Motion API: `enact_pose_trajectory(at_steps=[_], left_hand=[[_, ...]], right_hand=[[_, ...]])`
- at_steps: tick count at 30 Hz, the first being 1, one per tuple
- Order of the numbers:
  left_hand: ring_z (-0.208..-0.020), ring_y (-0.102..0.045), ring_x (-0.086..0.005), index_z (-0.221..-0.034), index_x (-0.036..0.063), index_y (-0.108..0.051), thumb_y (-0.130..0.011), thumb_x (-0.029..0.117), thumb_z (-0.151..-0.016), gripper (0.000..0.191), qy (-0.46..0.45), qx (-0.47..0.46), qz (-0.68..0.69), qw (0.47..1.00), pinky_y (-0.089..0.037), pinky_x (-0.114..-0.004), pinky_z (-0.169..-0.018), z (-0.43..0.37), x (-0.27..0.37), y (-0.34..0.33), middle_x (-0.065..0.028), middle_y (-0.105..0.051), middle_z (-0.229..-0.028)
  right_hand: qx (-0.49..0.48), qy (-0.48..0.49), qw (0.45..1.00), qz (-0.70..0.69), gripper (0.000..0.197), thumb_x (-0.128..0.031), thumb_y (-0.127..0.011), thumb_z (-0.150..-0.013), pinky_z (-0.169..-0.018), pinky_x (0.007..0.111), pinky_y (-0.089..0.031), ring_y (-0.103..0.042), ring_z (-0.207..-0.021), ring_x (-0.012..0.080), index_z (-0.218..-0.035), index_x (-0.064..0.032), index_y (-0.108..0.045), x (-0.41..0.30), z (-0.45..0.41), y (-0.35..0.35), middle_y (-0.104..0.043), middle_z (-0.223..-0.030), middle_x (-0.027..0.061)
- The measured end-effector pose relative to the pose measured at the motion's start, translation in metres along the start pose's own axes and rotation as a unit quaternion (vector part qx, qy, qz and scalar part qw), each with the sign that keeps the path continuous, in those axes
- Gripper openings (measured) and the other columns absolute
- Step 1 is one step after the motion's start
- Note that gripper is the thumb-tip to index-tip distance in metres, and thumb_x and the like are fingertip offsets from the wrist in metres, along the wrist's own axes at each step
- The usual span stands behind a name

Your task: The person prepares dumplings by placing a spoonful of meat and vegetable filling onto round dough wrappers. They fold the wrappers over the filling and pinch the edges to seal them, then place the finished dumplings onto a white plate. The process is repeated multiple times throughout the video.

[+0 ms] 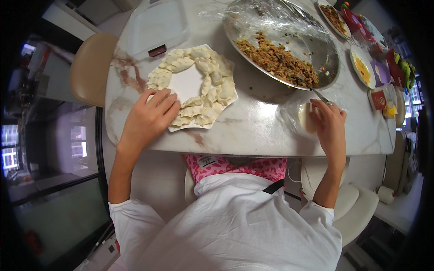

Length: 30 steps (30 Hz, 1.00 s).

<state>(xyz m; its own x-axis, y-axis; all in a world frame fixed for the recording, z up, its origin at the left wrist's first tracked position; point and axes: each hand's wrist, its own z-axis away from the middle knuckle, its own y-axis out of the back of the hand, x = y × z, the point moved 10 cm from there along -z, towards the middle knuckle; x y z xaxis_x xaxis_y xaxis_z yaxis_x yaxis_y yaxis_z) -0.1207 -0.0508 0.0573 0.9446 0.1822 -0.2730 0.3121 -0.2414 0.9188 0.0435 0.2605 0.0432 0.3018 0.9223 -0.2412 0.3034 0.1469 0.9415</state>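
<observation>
My left hand (pixel 152 113) bends over the near left edge of a white scalloped plate (pixel 186 83). Uncooked pleated dumplings (pixel 212 95) form a ring around the plate's bare middle. Pale dough shows beside my left fingers, but whether they grip it is hidden. On the right, my right hand (pixel 327 118) has its fingertips at a stack of round dough wrappers (pixel 306 118) lying in clear plastic (pixel 288 113); a pinch cannot be made out. Just beyond it, a metal utensil's handle (pixel 320 96) leans out of a steel basin (pixel 334 69) holding chopped filling (pixel 278 61).
Crumpled cling film (pixel 264 17) partly covers the basin. A lidded plastic container (pixel 157 28) lies at the back left of the marble table (pixel 244 135). Plates of food (pixel 362 69), a small box (pixel 378 99) and green bananas (pixel 405 69) line the right. A tan chair (pixel 90 67) stands left.
</observation>
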Motion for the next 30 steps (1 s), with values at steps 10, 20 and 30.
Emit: enact_pose_trajectory(at_steps=[10,20,30], left_hand=[[-0.114,-0.063,-0.0285,-0.102,0.0034,-0.069,-0.072,0.003,-0.076,0.026,0.061,-0.027,0.092,0.994,-0.049,-0.044,-0.096,-0.012,-0.003,-0.006,-0.0069,-0.070,-0.111],[-0.098,-0.068,-0.0324,-0.094,0.0009,-0.071,-0.076,0.003,-0.080,0.015,0.226,0.125,0.174,0.950,-0.053,-0.042,-0.088,-0.004,0.021,0.057,-0.0123,-0.073,-0.103],[-0.104,-0.068,-0.0313,-0.122,-0.0026,-0.064,-0.083,0.005,-0.081,0.046,0.182,0.273,0.520,0.789,-0.054,-0.043,-0.093,-0.099,0.154,0.016,-0.0189,-0.071,-0.116]], right_hand=[[-0.028,0.003,0.995,-0.099,0.023,-0.004,-0.070,-0.087,-0.092,0.041,-0.035,-0.063,-0.097,0.0253,-0.109,-0.0087,-0.072,0.017,-0.011,0.001,-0.068,-0.100,0.0072],[0.013,-0.008,0.998,-0.062,0.006,-0.006,-0.066,-0.089,-0.086,0.041,-0.035,-0.062,-0.087,0.0240,-0.093,-0.0104,-0.068,0.023,-0.019,0.001,-0.066,-0.091,0.0044],[0.051,0.124,0.981,-0.141,0.009,-0.005,-0.065,-0.085,-0.094,0.042,-0.035,-0.064,-0.088,0.0200,-0.091,-0.0108,-0.064,-0.018,0.017,0.058,-0.065,-0.089,-0.0005]])
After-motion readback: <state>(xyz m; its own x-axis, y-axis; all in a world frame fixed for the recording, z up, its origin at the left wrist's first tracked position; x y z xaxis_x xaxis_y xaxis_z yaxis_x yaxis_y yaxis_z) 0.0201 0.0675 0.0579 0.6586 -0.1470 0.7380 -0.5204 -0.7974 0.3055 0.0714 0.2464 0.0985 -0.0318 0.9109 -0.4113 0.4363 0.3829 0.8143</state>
